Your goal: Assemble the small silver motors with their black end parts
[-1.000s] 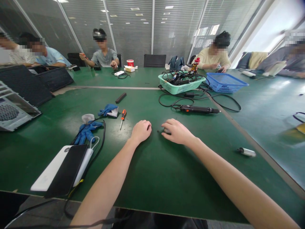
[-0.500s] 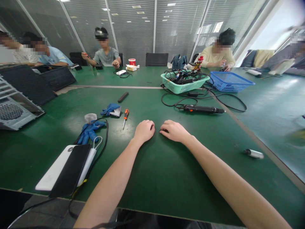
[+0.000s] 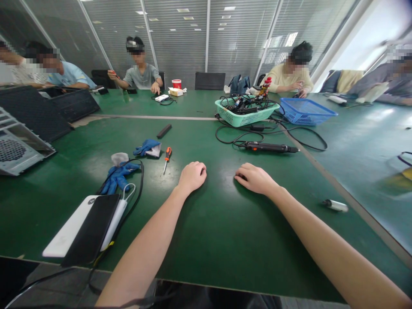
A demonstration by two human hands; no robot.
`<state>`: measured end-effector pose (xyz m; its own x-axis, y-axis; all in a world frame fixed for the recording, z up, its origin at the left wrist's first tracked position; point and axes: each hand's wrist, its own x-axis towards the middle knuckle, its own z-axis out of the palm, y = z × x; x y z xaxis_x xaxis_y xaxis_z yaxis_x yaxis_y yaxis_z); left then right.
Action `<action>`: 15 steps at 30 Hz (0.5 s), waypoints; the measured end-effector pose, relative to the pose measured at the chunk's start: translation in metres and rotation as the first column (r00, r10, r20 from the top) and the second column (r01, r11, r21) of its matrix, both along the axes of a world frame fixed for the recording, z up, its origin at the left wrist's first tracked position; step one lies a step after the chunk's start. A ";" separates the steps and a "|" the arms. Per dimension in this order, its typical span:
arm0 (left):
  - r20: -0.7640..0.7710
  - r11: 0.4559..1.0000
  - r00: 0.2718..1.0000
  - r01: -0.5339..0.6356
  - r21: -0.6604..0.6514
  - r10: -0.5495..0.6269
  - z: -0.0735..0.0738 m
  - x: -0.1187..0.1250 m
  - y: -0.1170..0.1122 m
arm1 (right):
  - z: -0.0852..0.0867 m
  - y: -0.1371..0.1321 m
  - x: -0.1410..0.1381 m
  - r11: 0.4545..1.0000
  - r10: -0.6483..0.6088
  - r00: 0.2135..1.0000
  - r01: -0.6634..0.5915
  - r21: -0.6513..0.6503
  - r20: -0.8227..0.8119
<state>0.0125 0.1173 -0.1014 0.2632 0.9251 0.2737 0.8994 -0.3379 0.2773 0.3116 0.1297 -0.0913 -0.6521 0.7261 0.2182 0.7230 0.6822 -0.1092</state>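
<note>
My left hand (image 3: 193, 177) rests on the green table (image 3: 206, 231) with its fingers curled in, and nothing shows in it. Some way to its right, my right hand (image 3: 254, 178) also lies on the table, loosely closed, with no object visible in its fingers. Nearest to my left hand is a screwdriver (image 3: 168, 159) with an orange and black handle, its shaft pointing toward me. Beyond my right hand lies a black electric screwdriver (image 3: 270, 147) with a coiled cable. A small silver cylinder (image 3: 336, 205) with a dark end is off to the right.
Blue gloves (image 3: 117, 177), a white phone-like slab (image 3: 69, 227), a black slab (image 3: 92, 231) and a white power bank (image 3: 114, 225) lie left. A computer case (image 3: 19, 148) stands far left. Beyond are a green basket (image 3: 247, 119) of tools and a blue basket (image 3: 305, 115). Several people sit around.
My right hand has slid to the right, away from my left hand, widening the gap between them. My left hand stays in place on the table. The view has shifted slightly.
</note>
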 end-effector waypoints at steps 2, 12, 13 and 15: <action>0.004 1.000 1.000 -0.001 0.005 0.001 0.000 0.000 -0.001 | -0.003 -0.002 0.026 0.999 -0.044 0.999 0.044 0.007 -0.013; 0.017 1.000 1.000 0.001 0.020 -0.002 -0.003 -0.001 0.000 | -0.023 -0.016 0.162 0.948 -0.317 0.948 0.317 0.008 -0.008; 0.016 1.000 1.000 0.001 0.023 -0.002 -0.003 -0.001 0.001 | -0.023 -0.018 0.172 0.937 -0.348 0.937 0.348 0.000 0.002; 0.012 1.000 1.000 0.000 0.025 0.000 -0.004 -0.001 0.001 | -0.024 -0.022 0.189 0.916 -0.400 0.916 0.401 -0.012 0.022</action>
<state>0.0119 0.1186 -0.1055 0.2597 0.9181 0.2994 0.8962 -0.3446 0.2795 0.5011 0.1079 -0.1156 -0.3099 0.9305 0.1951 0.9373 0.3335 -0.1015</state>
